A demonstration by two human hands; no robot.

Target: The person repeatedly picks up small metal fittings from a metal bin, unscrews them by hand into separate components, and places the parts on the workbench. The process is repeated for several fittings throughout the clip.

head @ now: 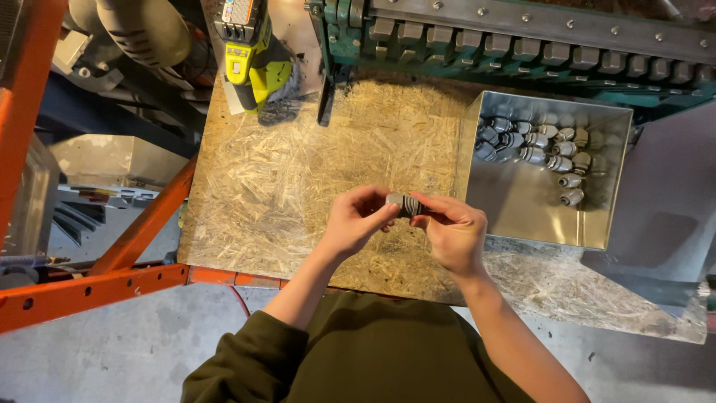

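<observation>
Seen from above, a person in a dark olive top stood at the near edge of a bench topped with rough, flaky strand board, pale straw in colour. Both bare hands met over its middle. The left hand and the right hand each pinched one end of a small grey fitting, held just above the board between thumbs and fingertips; each grip was pressed onto the piece, not spread. The fitting was a short, stubby cylinder with fine ribs or threads round its middle. It looked like hard moulded plastic: probably light, stiff and not fragile, smooth at the ends and easier to hold on the ribbed band, where fingers would slip least. Just right of the hands stood an open square tray of shiny sheet metal with thin, likely sharp walls. A heap of similar grey fittings lay in its far half, some with bent elbows, touching one another. Farther off on the left part of the bench sat a lime-yellow and black power tool. Along the far edge ran a green metal machine with a row of blocky grey teeth. An orange steel frame crossed the left side, over a grey concrete floor.
</observation>
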